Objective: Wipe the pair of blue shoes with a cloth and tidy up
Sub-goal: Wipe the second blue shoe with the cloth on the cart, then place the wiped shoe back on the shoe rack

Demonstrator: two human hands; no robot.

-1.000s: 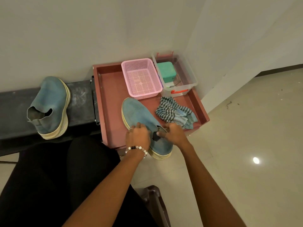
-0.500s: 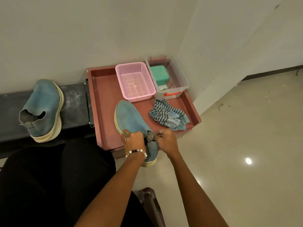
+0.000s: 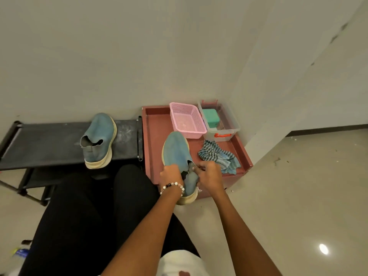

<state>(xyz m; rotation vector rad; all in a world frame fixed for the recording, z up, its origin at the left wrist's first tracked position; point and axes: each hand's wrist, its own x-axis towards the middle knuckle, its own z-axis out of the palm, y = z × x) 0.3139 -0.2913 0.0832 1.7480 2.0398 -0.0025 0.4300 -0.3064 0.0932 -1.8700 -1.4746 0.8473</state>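
While both forearms reach forward over the black-trousered lap (image 3: 83,212), the two hands meet at the heel end of one blue shoe (image 3: 176,150). Left hand (image 3: 171,176) — beaded bracelet (image 3: 172,187) on its wrist — has fingers curled over the left edge of the shoe's collar. Right hand (image 3: 210,174) pinches the collar's opposite edge, fingers bent round the fabric. Both grips are clamped on the shoe; opening is spread between them.

Shoe lies with its toe pointing away, sole on the red tray (image 3: 155,136), heel overhanging the tray's near rim above the floor.

Striped cloth (image 3: 219,156) — crumpled, on the tray just right of the shoe, near the right hand; cannot tell whether they touch.

Farther back on the tray: pink mesh basket (image 3: 187,120), its near wall just beyond the shoe's toe. Beside it to the right, clear plastic box (image 3: 229,128) with an orange latch, holding a green block (image 3: 211,117).

Second blue shoe (image 3: 99,140) stands well apart to the left on the black rack (image 3: 43,142), toe toward the wall, collar torn open.
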